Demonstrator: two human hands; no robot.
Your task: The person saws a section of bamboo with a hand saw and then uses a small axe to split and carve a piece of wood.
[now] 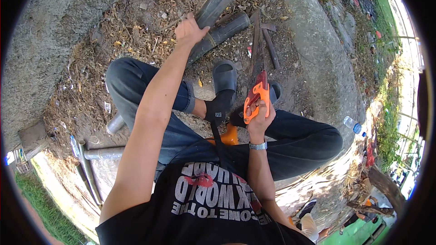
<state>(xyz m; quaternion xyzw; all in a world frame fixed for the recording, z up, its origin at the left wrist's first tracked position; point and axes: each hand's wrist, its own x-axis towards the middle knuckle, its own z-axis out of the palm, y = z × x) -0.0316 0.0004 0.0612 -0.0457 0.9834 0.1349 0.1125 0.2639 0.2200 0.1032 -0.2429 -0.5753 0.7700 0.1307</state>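
My left hand (189, 30) is stretched forward and closed round the near end of a short, dark bamboo section (215, 5). Just beside it, a second dark bamboo section (229, 28) lies slanting on the ground, with a pale ring at its joint. In my right hand (261, 117) is a handsaw (257, 91), gripped by its orange handle. Its dark blade points away from me, past my right foot. Close to the blade's far end rests a hatchet (271, 47) with a slim handle.
My crossed legs and grey slide sandal (224, 76) sit between the hands. An orange object (229, 135) shows under my legs. Bamboo poles (88, 172) lie at the lower left. A concrete ledge (313, 41) runs along the right; a plastic bottle (354, 125) lies farther right.
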